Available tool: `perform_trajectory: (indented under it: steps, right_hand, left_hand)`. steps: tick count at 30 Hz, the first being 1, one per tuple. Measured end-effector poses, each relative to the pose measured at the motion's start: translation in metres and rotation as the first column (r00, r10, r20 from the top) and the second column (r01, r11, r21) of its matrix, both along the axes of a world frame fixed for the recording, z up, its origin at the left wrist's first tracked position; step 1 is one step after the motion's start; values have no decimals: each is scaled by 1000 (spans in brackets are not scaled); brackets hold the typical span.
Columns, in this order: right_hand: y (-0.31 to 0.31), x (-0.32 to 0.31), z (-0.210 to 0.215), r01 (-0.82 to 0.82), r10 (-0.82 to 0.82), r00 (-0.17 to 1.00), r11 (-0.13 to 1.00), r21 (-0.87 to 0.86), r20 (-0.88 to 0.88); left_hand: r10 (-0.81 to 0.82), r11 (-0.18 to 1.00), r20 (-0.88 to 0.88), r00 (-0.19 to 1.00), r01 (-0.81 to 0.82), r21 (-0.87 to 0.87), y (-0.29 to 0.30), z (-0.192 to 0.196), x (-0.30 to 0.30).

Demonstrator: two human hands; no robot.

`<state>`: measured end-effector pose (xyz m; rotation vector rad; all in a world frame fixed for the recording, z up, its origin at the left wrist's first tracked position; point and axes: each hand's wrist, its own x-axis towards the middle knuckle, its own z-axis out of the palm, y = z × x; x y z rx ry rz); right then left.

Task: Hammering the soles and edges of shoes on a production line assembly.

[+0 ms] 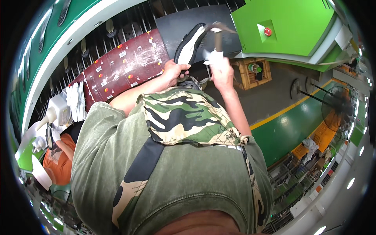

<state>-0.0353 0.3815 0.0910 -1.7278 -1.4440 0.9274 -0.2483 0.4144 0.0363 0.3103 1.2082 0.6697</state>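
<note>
Gripping a black-and-white shoe (190, 44) by its near end, left hand (173, 71) closed around it | right hand (221, 70) closed on a hammer (217, 34), head touching the shoe's far tip | dark red mat (121, 66) at left | green machine (290, 27) at far right

Shoe (190, 43): matt black upper with a pale, smooth rubber-like sole. Hammer (217, 33): dull metal head on a wooden handle, with white cloth or paper wrapped where it is held. Apron (184, 117): camouflage woven cloth, matt. Shirt (188, 180): faded green cotton-like cloth. Dark red sheet (125, 62): glossy, scuffed surface. Green machine housing (290, 27): smooth painted metal. Crate (250, 74): bare wood. Floor (290, 129): glossy green coating.
</note>
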Motion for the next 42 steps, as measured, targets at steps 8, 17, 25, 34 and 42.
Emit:
perform_trajectory:
  steps: [8,17,25,34,42]
  right_hand:
    - [-10,1,-54,-2,18,964,998,-63,264]
    - [-15,-2,-57,63,-69,998,952,-300,-8]
    - [-36,17,-80,158,-110,986,850,-503,125]
    - [-39,10,-80,201,-235,972,795,-573,16]
    - [-33,14,-71,146,-137,989,775,-615,62]
  left_hand:
    - [-17,1000,-20,1000,17,3,0,-15,-4]
    - [47,994,111,993,-35,-107,4,7,-13]
    - [138,990,163,977,-130,-60,53,34,-75]
    - [275,957,-57,960,-268,111,221,-26,-138]
    - [543,840,-14,840,-543,16,275,-102,-158]
